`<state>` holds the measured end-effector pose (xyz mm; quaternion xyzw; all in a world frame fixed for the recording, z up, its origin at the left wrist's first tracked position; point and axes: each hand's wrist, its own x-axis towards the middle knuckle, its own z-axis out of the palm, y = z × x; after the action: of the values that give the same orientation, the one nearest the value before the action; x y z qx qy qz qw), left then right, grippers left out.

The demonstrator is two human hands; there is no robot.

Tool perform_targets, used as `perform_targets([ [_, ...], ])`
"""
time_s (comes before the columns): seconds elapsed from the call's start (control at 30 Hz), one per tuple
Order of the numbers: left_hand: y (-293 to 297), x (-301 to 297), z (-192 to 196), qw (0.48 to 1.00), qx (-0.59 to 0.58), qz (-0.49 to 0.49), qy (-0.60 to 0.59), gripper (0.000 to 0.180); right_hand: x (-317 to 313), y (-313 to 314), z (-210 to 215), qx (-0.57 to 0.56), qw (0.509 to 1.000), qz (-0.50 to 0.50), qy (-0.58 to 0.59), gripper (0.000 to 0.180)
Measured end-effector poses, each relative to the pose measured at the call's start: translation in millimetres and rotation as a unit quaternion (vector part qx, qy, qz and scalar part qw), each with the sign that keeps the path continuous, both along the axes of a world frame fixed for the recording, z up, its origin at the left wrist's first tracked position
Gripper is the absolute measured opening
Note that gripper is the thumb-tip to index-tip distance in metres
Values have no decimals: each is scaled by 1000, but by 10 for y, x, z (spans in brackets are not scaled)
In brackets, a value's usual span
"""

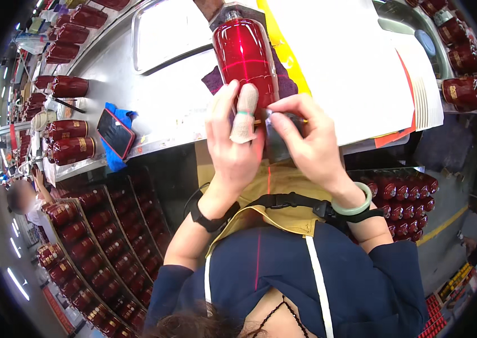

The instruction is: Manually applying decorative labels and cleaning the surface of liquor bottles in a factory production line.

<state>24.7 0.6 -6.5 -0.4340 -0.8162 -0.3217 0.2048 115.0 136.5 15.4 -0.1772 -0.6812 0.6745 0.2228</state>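
A red glass bottle lies on its back on a dark purple cloth, its neck pointing away from me against a dark block. A thin red light line crosses it. My left hand is closed on the bottle's near end, with beige fabric covers on a finger. Close to the bottle's near right side, my right hand is closed in a pinch. Something small and pale shows at those fingertips, too small to name. The bottle's near end is partly hidden by my hands.
White paper sheets lie right of the bottle, over a yellow strip. A metal tray lies back left; a phone rests on a blue cloth at the left. Racks of red bottles stand below. Another person is far left.
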Motion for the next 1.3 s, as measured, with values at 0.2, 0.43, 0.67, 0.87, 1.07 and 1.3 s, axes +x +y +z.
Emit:
perform_targets([
  [0.2,37,-92,-7,1000,16,-5,25,69,18,31,-23,72,997,-22,-22,10],
  [0.43,-71,19,-74,997,42,21,-68,71,71,47,-87,51,998,-37,-32,10],
  [0.67,-33,-68,-114,987,109,-34,-114,63,60,22,-116,33,998,-41,-17,10],
  [0.87,26,37,-5,994,66,-13,-88,66,54,37,-99,33,998,-53,-19,10],
  [1.07,-4,2,-117,998,28,20,-46,47,-1,-32,-94,34,997,-67,-4,11],
  [1.3,47,82,-49,999,20,-36,-14,60,96,35,-95,67,993,-91,34,9],
])
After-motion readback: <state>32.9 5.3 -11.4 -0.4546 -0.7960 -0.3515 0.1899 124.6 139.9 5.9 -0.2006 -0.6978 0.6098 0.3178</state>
